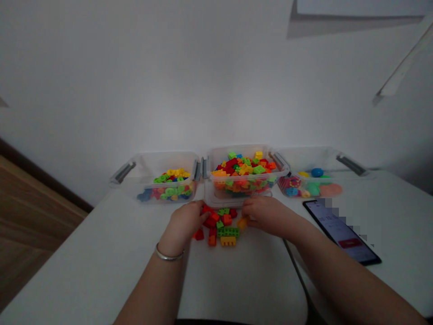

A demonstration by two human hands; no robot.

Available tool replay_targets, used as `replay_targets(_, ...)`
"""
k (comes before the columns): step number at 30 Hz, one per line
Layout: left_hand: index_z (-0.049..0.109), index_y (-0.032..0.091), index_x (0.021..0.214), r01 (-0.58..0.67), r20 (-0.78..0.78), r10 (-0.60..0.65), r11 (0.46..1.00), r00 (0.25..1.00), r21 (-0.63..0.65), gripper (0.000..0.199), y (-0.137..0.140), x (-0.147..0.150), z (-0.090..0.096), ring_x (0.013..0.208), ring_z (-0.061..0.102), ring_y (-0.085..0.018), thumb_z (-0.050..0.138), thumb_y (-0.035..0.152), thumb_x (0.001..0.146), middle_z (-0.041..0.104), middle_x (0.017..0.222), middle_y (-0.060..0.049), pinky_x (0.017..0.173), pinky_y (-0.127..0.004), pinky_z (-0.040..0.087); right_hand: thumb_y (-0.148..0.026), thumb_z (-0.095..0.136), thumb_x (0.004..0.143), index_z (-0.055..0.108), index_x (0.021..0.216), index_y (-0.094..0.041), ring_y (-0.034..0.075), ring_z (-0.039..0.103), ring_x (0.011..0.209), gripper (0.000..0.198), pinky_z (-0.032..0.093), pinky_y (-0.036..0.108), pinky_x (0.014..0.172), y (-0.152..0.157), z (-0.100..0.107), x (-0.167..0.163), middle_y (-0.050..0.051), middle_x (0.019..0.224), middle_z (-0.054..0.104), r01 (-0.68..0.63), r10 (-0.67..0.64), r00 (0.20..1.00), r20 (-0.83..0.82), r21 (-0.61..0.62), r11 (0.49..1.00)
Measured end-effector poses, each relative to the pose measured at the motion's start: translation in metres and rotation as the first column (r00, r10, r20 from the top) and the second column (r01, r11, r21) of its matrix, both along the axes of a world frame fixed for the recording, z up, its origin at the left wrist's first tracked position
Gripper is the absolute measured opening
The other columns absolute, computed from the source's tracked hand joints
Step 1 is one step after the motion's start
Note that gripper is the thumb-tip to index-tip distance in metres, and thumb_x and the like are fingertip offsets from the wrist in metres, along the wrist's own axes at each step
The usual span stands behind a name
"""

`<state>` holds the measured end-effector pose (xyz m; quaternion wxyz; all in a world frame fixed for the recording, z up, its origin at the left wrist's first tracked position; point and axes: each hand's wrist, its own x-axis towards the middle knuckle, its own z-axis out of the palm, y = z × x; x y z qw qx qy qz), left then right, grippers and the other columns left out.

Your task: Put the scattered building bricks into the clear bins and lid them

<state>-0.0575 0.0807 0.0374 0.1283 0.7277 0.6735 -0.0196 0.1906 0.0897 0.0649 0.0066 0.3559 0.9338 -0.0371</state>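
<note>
A small heap of building blocks lies on the white table, between my two hands. My left hand (186, 224), with a silver bangle at the wrist, has its fingers curled round a red building block (210, 220) at the heap's left side; some fingertips are hidden. On the right, my right hand (265, 215) pinches a yellow building block (242, 223), slightly blurred. Nearer to me lie a long green block (228, 232), a yellow block (228, 241) with notches and an orange-red block (212, 237). An orange block (227, 220) sits mid-heap.
Behind my hands stands a clear bin (248, 184) full of mixed blocks, set on a clear lid or box. A left bin (149, 182) and a right bin (338, 158) hold more coloured pieces. A phone (338, 230) lies to the right, near my right forearm.
</note>
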Motion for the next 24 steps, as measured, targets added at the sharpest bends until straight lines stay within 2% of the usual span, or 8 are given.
replay_targets(4,0.066,0.020,0.107,-0.006,0.000,0.006,1.000,1.000,-0.003,0.026,0.000,0.000,0.000,0.088,0.071,-0.022,0.053,0.035,0.091,0.074,0.101,-0.010,0.070,-0.027,0.047,-0.025,0.064,0.087,0.069,0.089,-0.021,0.020,0.064,0.096,0.007,0.047,0.031,0.081,-0.001,0.018,0.009,0.006,0.101,0.070,0.017,0.025,0.955,-0.295,0.139,0.990)
replay_targets(6,0.066,0.020,0.107,-0.007,-0.001,0.007,1.000,1.000,-0.008,0.025,0.000,0.000,0.001,0.089,0.071,-0.022,0.053,0.034,0.091,0.074,0.101,-0.010,0.070,-0.027,0.047,-0.028,0.062,0.088,0.069,0.086,-0.022,0.021,0.063,0.096,0.009,0.047,0.034,0.085,0.001,0.022,0.014,0.007,0.100,0.070,0.117,0.019,0.881,-0.473,0.257,0.959)
replay_targets(9,0.066,0.019,0.106,-0.006,-0.001,0.006,1.000,1.000,-0.014,0.025,0.000,0.001,0.003,0.088,0.071,-0.022,0.053,0.034,0.091,0.075,0.100,-0.010,0.069,-0.026,0.047,-0.031,0.061,0.089,0.069,0.084,-0.022,0.023,0.063,0.096,0.013,0.047,0.039,0.090,0.006,0.020,0.020,0.008,0.097,0.071,0.318,0.020,0.734,-0.679,0.369,0.873)
replay_targets(12,0.067,0.019,0.102,0.000,-0.002,0.000,1.000,1.000,-0.016,0.024,0.000,0.002,0.004,0.085,0.071,-0.021,0.052,0.035,0.092,0.075,0.098,-0.010,0.067,-0.026,0.046,-0.033,0.060,0.089,0.070,0.086,-0.023,0.024,0.063,0.096,0.014,0.047,0.041,0.091,0.014,0.015,0.024,0.008,0.096,0.071,0.472,0.003,0.627,-0.779,0.383,0.794)
replay_targets(16,0.067,0.019,0.101,-0.003,-0.013,0.003,1.000,1.000,-0.007,0.024,-0.001,0.003,0.005,0.085,0.070,-0.022,0.052,0.035,0.091,0.075,0.098,-0.010,0.067,-0.027,0.046,-0.033,0.058,0.088,0.072,0.089,-0.023,0.024,0.064,0.093,0.017,0.050,0.040,0.087,0.029,0.017,0.026,0.009,0.094,0.070,0.591,-0.033,0.513,-0.858,0.325,0.739)
replay_targets(19,0.066,0.019,0.102,-0.005,-0.020,0.005,1.000,1.000,0.003,0.024,-0.002,0.004,0.005,0.087,0.070,-0.022,0.052,0.036,0.091,0.075,0.099,-0.010,0.068,-0.027,0.046,-0.034,0.058,0.087,0.073,0.088,-0.022,0.024,0.064,0.090,0.019,0.049,0.040,0.086,0.039,0.025,0.023,0.009,0.093,0.070,0.619,-0.087,0.500,-0.862,0.286,0.732)
replay_targets(22,0.066,0.019,0.101,-0.008,-0.018,0.008,1.000,1.000,-0.001,0.024,-0.002,0.004,0.005,0.087,0.070,-0.021,0.052,0.035,0.092,0.075,0.098,-0.009,0.067,-0.026,0.045,-0.034,0.058,0.086,0.073,0.085,-0.021,0.025,0.064,0.092,0.020,0.047,0.040,0.087,0.047,0.029,0.015,0.009,0.093,0.072,0.593,-0.193,0.576,-0.794,0.243,0.768)
replay_targets(24,0.065,0.019,0.101,-0.007,-0.015,0.007,1.000,1.000,0.003,0.023,-0.002,0.004,0.005,0.086,0.070,-0.021,0.051,0.035,0.092,0.075,0.098,-0.010,0.066,-0.025,0.045,-0.036,0.057,0.086,0.073,0.086,-0.021,0.026,0.064,0.093,0.022,0.046,0.040,0.088,0.049,0.029,0.007,0.009,0.095,0.074,0.600,-0.283,0.623,-0.729,0.214,0.770)
